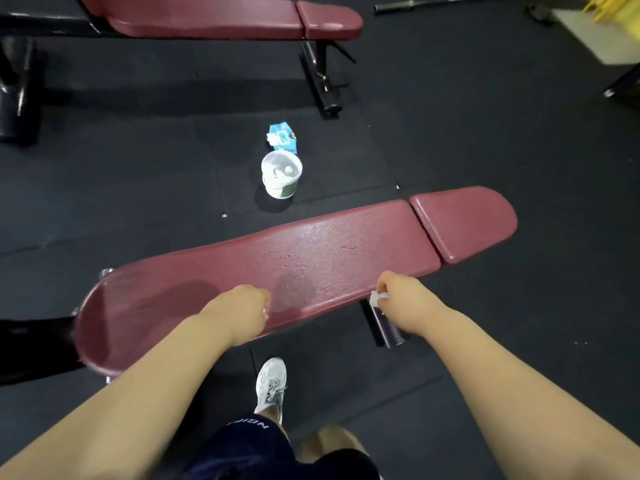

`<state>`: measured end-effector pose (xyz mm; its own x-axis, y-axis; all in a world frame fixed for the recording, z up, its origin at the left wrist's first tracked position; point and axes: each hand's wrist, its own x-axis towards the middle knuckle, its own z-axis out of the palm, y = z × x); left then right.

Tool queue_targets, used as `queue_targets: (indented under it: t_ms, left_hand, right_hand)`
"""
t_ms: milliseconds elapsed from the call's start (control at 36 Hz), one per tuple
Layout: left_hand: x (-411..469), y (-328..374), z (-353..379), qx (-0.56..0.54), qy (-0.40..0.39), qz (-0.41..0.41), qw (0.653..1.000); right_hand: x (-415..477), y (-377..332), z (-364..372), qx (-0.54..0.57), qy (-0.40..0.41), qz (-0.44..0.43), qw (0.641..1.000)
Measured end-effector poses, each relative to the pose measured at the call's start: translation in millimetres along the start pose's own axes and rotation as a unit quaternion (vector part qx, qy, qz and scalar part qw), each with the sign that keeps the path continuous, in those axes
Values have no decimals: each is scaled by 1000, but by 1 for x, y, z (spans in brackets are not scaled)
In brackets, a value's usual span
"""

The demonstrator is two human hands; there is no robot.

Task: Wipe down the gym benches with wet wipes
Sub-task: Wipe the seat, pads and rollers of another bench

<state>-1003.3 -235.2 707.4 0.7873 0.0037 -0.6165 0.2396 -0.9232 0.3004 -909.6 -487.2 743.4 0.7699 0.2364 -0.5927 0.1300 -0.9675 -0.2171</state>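
White wipe (378, 298) pinched in right hand (403, 299); left hand (242, 306) curled on bench (311, 258), holding white scrap

Single head cam, wide-angle — looks forward and steeply down from standing height. Near bench (311, 265) close below, crossing frame; second bench (207, 19) farther off at top edge — floor between.

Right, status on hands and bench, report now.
Left hand curled at the long maroon padded bench's near edge, white scrap barely showing. Right hand pinching a crumpled white wipe at that edge. Bench top glistening wet. Nothing in the way.
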Motion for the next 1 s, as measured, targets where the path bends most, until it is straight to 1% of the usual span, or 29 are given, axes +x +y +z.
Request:
queue_targets:
  t_ms: [139, 222, 389, 472, 611, 778, 889, 1000]
  left_hand:
    - [25, 18, -14, 2, -9, 2, 1000]
    - [37, 29, -19, 3, -10, -1, 1000]
    - [57, 62, -22, 12, -15, -21, 1000]
    - [67, 90, -21, 19, -10, -30, 999]
    - [89, 159, -13, 7, 16, -50, 999]
    - [113, 269, -4, -28, 47, -70, 996]
    - [132, 340, -5, -43, 84, -51, 994]
    - [152, 391, -8, -39, 95, -32, 994]
  right_hand:
    - [19, 24, -16, 20, 2, 20, 1000]
    - [28, 42, -22, 34, -12, 33, 999]
    - [43, 87, -41, 14, -38, 12, 999]
    - [50, 115, -56, -7, -50, -6, 999]
    - [61, 173, -92, -42, -59, -37, 997]
    - [61, 260, -154, -93, -52, -83, 991]
    - [59, 318, -193, -112, -32, -79, 990]
    - [61, 366, -223, -112, -12, -57, 992]
